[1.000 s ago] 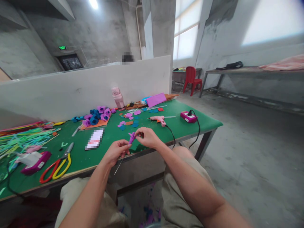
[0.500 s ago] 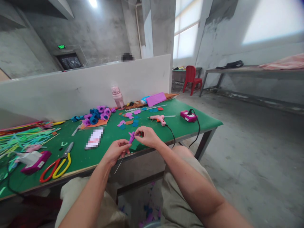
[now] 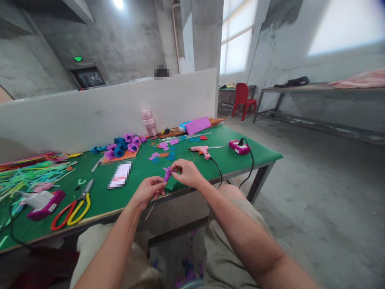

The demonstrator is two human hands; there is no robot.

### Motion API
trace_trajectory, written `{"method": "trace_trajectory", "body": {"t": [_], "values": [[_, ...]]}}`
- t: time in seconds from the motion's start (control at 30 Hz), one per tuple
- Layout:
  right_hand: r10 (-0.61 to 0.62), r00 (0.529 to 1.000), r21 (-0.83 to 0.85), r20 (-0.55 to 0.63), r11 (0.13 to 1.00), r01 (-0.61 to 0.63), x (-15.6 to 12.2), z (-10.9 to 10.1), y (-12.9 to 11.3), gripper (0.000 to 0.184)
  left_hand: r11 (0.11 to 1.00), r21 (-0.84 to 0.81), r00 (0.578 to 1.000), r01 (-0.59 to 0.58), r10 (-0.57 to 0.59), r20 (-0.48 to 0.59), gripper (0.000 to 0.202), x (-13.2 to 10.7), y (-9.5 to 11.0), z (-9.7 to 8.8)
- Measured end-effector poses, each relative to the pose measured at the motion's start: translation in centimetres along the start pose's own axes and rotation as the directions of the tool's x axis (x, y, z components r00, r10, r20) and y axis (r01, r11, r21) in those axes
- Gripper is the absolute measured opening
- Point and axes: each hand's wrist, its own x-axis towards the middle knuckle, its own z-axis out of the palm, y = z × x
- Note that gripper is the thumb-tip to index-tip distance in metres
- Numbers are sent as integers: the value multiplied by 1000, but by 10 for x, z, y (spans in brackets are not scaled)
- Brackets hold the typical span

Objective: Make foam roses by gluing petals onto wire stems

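Note:
Over the front edge of the green table (image 3: 144,170), my left hand (image 3: 149,189) is closed on the base of a purple paper flower (image 3: 167,173). Its thin wire stem (image 3: 150,210) slants down below my fingers. My right hand (image 3: 187,172) pinches a petal on the flower's right side between thumb and fingertips. The fingertips partly hide the flower. Past my hands lie cut purple petals (image 3: 173,141), blue petals (image 3: 171,155) and orange paper pieces. A pink glue gun (image 3: 202,151) rests beyond my right hand, its cord running off the front edge.
To the left lie scissors (image 3: 78,204), a pixelated phone (image 3: 120,175), a purple power strip (image 3: 46,205) and coloured strips (image 3: 33,174). Finished flowers (image 3: 120,146) and a pink bottle (image 3: 149,122) stand at the back by a white partition (image 3: 99,116). Another power strip (image 3: 239,147) lies right.
Almost nothing differs. Both hands keep the same hold on the purple flower, whose petals look slightly shifted. The whole view has moved by a tiny amount.

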Motion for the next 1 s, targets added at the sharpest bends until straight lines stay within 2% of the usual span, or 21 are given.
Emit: {"method": "trace_trajectory", "body": {"t": [0.23, 0.43, 0.7, 1.0], "values": [[10, 1000, -11, -3, 1000, -10, 0, 1, -1, 4, 1000, 4, 1000, -11, 11, -5, 29, 0, 0, 0], [13, 1000, 26, 7, 1000, -13, 0, 1, -1, 8, 1000, -2, 1000, -21, 21, -13, 31, 0, 0, 1], [-21, 999, -85, 41, 996, 25, -1, -5, -4, 9, 1000, -14, 1000, -9, 8, -4, 32, 0, 1, 2], [-42, 999, -175, 18, 984, 45, -3, -4, -9, 7, 997, -79, 1000, -3, 4, 14, 32, 0, 1, 3]]}}
